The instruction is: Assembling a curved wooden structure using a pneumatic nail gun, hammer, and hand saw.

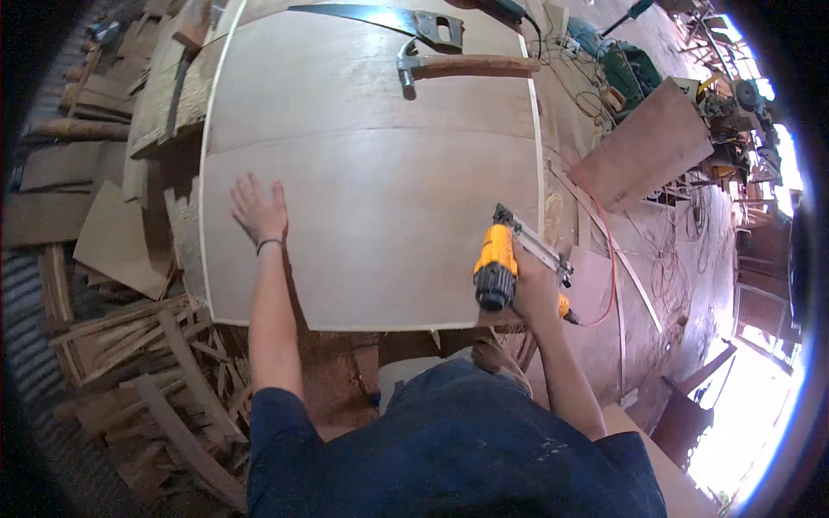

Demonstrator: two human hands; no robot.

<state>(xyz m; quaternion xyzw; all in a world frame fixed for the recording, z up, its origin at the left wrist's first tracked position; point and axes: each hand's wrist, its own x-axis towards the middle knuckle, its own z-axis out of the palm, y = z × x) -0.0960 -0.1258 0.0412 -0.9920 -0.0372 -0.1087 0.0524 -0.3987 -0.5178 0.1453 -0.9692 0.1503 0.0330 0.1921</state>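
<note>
A large plywood panel point(371, 224) with pale edges lies flat before me. On its left part rests my left hand point(259, 211), fingers spread and holding nothing, a dark band round the wrist. My right hand point(537, 285) is wrapped round the grip of a yellow and black nail gun point(496, 263), which is over the panel's near right corner. Whether its nose touches the wood I cannot tell. Across the far part of the panel lie a claw hammer point(471, 66) with a wooden handle and a handsaw point(380, 17).
A red hose point(611, 285) trails from the nail gun over the floor at right. Wood offcuts point(173, 371) pile up on the left. A brown board point(643, 142) leans at the right, near cables and tools. A black power tool point(503, 10) sits at the panel's far edge.
</note>
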